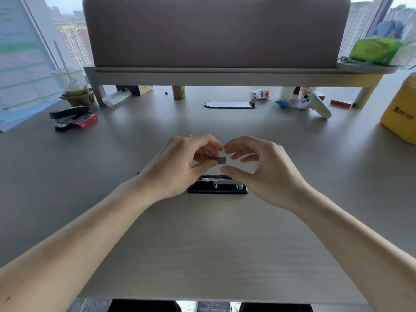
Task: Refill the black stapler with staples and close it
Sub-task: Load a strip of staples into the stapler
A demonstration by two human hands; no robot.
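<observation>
A black stapler [221, 188] lies on the grey desk [202, 244] in the middle, its metal staple channel showing on top; my hands hide its left part. My left hand [180, 167] pinches a short grey strip of staples [219, 160] between thumb and fingers, a little above the stapler. My right hand [258, 170] hovers just right of the strip with fingers curled and apart, holding nothing, thumb tip near the strip's end.
A second black stapler [67, 114] and a red staple box [84, 122] lie at the far left. A plastic cup [72, 83], a monitor riser [225, 75], a small bottle [260, 94], a white controller [315, 105] and a yellow container [403, 109] line the back and right.
</observation>
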